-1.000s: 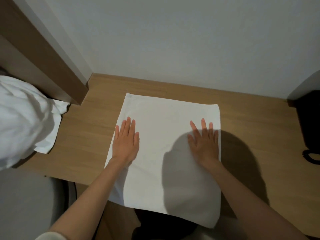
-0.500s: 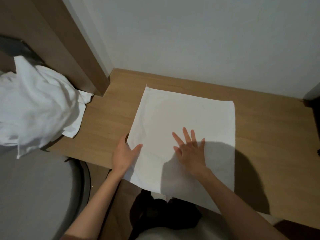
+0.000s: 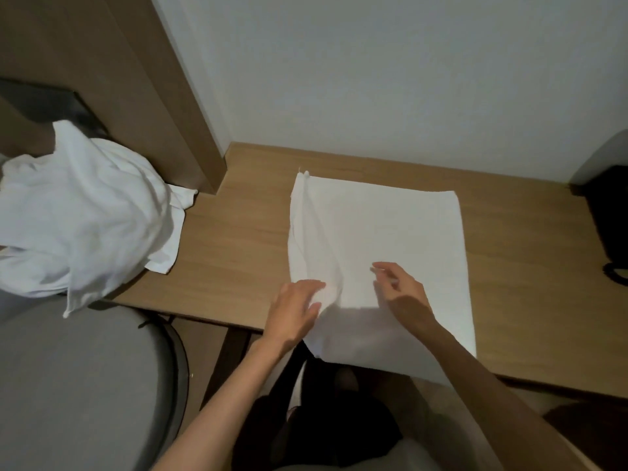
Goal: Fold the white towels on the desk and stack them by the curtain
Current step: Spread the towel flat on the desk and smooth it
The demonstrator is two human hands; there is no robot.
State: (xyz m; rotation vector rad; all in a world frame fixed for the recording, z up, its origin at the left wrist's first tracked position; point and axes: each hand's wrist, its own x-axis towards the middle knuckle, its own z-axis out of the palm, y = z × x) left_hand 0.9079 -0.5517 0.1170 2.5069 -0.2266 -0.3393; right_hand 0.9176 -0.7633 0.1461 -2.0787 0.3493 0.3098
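A white towel point(image 3: 390, 229) is spread on the wooden desk point(image 3: 238, 253), its near edge overhanging at 6 o'clock. Its 9 o'clock edge is pinched between thumb and fingers of the left hand point(image 3: 295, 312). The right hand point(image 3: 402, 294) is held at it, fingers loosely apart.

A white towel point(image 3: 390, 232) is spread flat on the desk point(image 3: 238, 253), its left edge raised and rumpled, its near edge hung over the rim; a crumpled pile point(image 3: 85, 215) is heaped left.
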